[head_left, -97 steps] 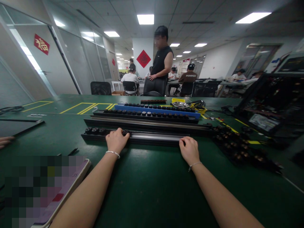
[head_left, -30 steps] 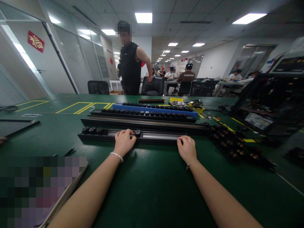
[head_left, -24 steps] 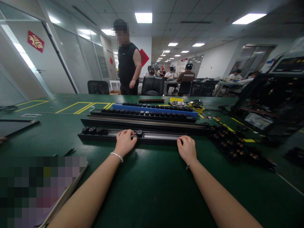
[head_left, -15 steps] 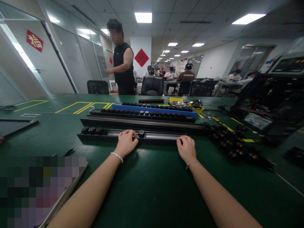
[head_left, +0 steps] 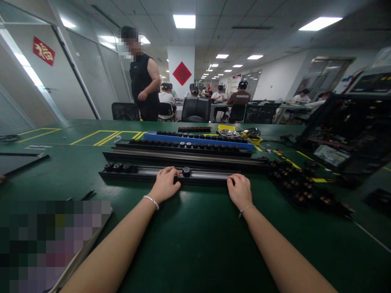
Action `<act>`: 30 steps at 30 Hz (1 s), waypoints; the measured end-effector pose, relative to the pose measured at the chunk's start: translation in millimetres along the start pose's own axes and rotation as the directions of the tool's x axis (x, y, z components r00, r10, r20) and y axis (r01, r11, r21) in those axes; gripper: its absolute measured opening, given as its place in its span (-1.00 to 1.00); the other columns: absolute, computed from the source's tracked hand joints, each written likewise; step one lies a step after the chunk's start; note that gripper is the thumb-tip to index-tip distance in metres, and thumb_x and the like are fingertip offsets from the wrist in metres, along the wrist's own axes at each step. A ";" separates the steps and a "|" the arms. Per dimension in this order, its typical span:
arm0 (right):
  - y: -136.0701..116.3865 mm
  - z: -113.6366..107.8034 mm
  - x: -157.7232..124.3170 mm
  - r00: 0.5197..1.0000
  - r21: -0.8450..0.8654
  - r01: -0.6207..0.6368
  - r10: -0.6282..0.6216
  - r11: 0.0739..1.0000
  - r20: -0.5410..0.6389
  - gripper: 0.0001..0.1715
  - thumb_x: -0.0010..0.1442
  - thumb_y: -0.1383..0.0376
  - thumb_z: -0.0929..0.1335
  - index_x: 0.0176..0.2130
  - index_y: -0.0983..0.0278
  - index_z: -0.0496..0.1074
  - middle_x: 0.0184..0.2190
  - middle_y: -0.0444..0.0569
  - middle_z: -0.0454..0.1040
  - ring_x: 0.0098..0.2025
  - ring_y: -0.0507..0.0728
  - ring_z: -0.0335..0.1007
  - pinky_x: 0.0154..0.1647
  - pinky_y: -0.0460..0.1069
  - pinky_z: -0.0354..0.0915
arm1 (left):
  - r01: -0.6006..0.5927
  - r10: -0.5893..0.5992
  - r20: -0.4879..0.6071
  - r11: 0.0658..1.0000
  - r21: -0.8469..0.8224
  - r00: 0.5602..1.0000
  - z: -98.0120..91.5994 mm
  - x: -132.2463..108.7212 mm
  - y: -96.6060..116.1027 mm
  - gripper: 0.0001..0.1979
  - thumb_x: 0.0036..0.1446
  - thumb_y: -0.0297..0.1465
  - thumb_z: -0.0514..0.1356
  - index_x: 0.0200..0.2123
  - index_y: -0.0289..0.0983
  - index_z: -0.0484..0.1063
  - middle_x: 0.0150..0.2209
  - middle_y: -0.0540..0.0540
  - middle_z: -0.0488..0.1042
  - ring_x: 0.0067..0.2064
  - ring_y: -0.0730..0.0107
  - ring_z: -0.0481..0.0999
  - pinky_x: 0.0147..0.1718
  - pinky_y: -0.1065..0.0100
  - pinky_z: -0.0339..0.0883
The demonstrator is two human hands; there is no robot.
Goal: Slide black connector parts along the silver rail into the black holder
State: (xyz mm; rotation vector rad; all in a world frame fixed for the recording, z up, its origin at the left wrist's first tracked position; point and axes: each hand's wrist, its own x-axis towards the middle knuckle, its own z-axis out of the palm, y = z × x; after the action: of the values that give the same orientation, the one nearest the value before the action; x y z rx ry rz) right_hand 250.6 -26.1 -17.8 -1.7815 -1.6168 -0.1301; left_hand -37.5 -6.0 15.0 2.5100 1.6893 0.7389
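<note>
A long black rail (head_left: 137,175) with a silver channel lies across the green table (head_left: 198,236) in front of me. My left hand (head_left: 165,185) rests on its middle, fingers curled, fingertips against a small black socket piece (head_left: 186,172) that sits in the channel. My right hand (head_left: 241,190) presses on the rail further right, fingers curled over its near edge. Three more black socket pieces (head_left: 117,166) sit at the rail's left end.
Behind lie another empty black rail (head_left: 183,158), a black rail with sockets (head_left: 186,145) and a blue rail (head_left: 198,138). Loose socket strips (head_left: 302,189) lie right, beside a black machine (head_left: 345,130). A tablet (head_left: 82,244) lies near left. A person in black (head_left: 143,87) stands beyond the table.
My left hand has slid the single socket piece rightward along the rail's channel, away from the group at the left end. The standing person has walked to the left. My right hand stayed put.
</note>
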 end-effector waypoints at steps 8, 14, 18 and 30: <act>1.1 0.4 -0.1 1.000 0.003 0.011 -0.011 1.000 -0.003 -0.66 0.15 0.20 0.16 -0.33 0.28 0.44 -0.21 0.07 0.38 -0.07 0.17 0.17 -0.02 0.09 0.08 | -0.031 0.032 0.096 0.999 -0.011 0.995 -0.9 0.2 5.6 -0.67 -0.07 -0.40 0.05 -0.16 -0.20 0.29 0.00 -0.11 0.37 0.18 0.19 0.14 0.12 0.13 0.01; 0.4 0.2 -0.6 1.000 0.018 0.014 -0.014 1.000 -0.013 -0.66 0.15 0.20 0.16 -0.34 0.26 0.44 -0.22 0.06 0.37 -0.07 0.18 0.17 -0.02 0.10 0.08 | -0.072 0.073 0.115 0.997 -0.012 0.991 -0.5 -1.3 9.0 -0.60 -0.09 -0.40 0.06 -0.10 -0.20 0.28 0.02 -0.12 0.36 0.20 0.17 0.10 0.13 0.13 0.00; -0.2 -0.4 -1.1 1.000 0.019 0.008 -0.008 1.000 -0.009 -0.66 0.15 0.20 0.16 -0.32 0.26 0.44 -0.21 0.07 0.38 -0.07 0.18 0.17 -0.01 0.11 0.08 | -0.069 0.069 0.144 0.998 -0.007 0.987 -2.5 -1.7 12.6 -0.60 -0.09 -0.39 0.06 -0.10 -0.19 0.28 0.05 -0.12 0.34 0.20 0.18 0.09 0.14 0.10 -0.04; -19.5 -3.3 -4.7 0.997 -0.051 0.036 -0.040 0.998 -0.074 -0.72 0.09 0.24 0.20 -0.30 0.25 0.44 -0.14 0.08 0.35 0.03 0.24 0.07 0.03 0.18 0.02 | -0.101 0.095 0.186 0.995 0.023 0.978 -3.4 -1.0 19.6 -0.55 -0.11 -0.38 0.07 -0.06 -0.15 0.25 0.05 -0.09 0.35 0.21 0.14 0.07 0.14 -0.01 -0.13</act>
State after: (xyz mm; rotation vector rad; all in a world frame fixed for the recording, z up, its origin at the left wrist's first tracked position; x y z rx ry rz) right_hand 233.2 -32.7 -9.4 -1.7624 -1.6071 -0.2530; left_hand -22.2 -15.7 23.1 2.6074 1.5394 0.4696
